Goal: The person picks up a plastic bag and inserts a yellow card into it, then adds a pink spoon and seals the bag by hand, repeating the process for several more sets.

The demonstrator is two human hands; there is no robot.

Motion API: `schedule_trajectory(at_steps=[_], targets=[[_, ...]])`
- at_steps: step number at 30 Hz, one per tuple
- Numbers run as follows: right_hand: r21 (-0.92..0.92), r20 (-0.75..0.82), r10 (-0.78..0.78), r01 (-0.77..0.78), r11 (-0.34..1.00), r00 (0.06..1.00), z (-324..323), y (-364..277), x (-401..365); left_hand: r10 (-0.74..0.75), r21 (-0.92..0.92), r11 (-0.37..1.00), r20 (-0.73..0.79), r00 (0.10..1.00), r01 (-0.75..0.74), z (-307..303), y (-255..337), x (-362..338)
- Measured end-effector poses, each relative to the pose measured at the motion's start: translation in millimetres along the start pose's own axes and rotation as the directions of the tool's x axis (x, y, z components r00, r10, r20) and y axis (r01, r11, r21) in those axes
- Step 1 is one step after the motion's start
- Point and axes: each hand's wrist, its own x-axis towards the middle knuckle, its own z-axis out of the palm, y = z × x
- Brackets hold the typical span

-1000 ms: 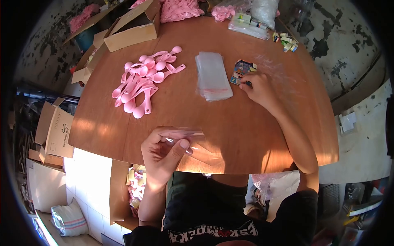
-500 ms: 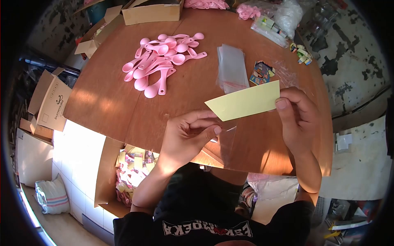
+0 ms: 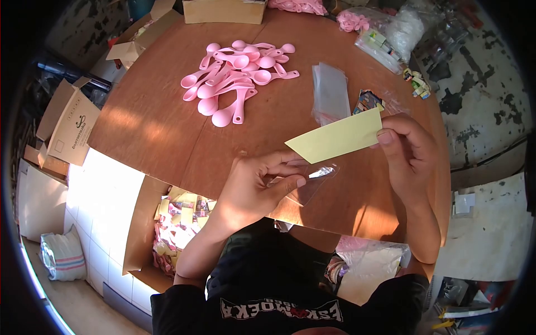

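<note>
Two things you pinch: a clear bag (image 3: 313,187) in your left hand (image 3: 254,187), a yellow card (image 3: 338,137) in your right hand (image 3: 409,155).

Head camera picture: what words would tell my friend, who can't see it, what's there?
A person's right hand holds a pale yellow card near a clear plastic bag in the left hand. On the brown table beyond are a heap of pink spoons and a stack of clear bags.
</note>
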Motion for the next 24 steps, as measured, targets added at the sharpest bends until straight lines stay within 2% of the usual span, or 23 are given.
schedule_trajectory(at_steps=[3, 5, 9, 12, 14, 15, 17, 18, 19, 20, 23, 24], targets=[[-0.051, -0.002, -0.017, 0.017, 0.999, 1.0, 0.9, -5.2, 3.6, 0.027, 0.027, 0.999, 0.034, 0.999, -0.028, -2.1, 3.2, -0.9], [-0.165, 0.108, -0.06, 0.078, 0.983, 0.992, 0.0, -8.6, 5.8, -0.008, 0.016, 1.0, 0.025, 1.0, 0.008, -2.8, 4.5, -2.1], [-0.212, 0.175, -0.025, 0.063, 0.975, 0.984, -1.7, -11.7, 3.3, -0.03, -0.001, 1.0, -0.017, 0.999, 0.03, -1.6, -1.9, -2.3], [-0.133, 0.12, -0.033, 0.049, 0.99, 0.992, -7.8, -4.6, -2.7, 0.038, -0.018, 0.999, -0.036, 0.999, -0.039, 0.9, -5.6, -1.3], [0.182, 0.247, 0.216, -0.264, 0.947, 0.945, -16.2, -3.0, -7.4, 0.03, -0.143, 0.989, -0.018, 0.999, -0.032, 2.4, -5.7, -0.1], [0.185, 0.242, 0.215, -0.262, 0.947, 0.946, -11.9, -0.6, -10.9, 0.04, -0.151, 0.988, 0.003, 0.999, -0.039, 2.6, -7.2, 0.7], [0.437, 0.435, 0.285, -0.476, 0.763, 0.854, 4.3, 7.7, -17.9, 0.083, -0.188, 0.978, -0.025, 0.996, -0.086, 12.0, -0.2, 4.0], [0.44, 0.432, 0.28, -0.471, 0.764, 0.857, 10.7, 10.7, -23.5, 0.127, -0.224, 0.965, -0.056, 0.99, -0.137, 16.1, 3.1, 6.8], [0.488, 0.452, 0.277, -0.495, 0.719, 0.848, 16.3, 12.3, -32.0, 0.211, -0.143, 0.964, -0.105, 0.972, -0.225, 18.3, -2.5, 10.4], [0.535, 0.47, 0.272, -0.515, 0.67, 0.84, 19.7, 12.0, -37.7, 0.216, -0.137, 0.964, -0.102, 0.971, -0.229, 19.9, -2.1, 12.2], [0.554, 0.445, 0.279, -0.506, 0.661, 0.851, 19.5, 7.1, -46.0, 0.282, -0.036, 0.956, -0.163, 0.946, -0.291, 28.4, 0.1, 17.3], [0.557, 0.435, 0.284, -0.503, 0.661, 0.854, 17.9, 6.2, -47.9, 0.407, 0.221, 0.911, -0.333, 0.851, -0.349, 32.4, 0.3, 19.3]])
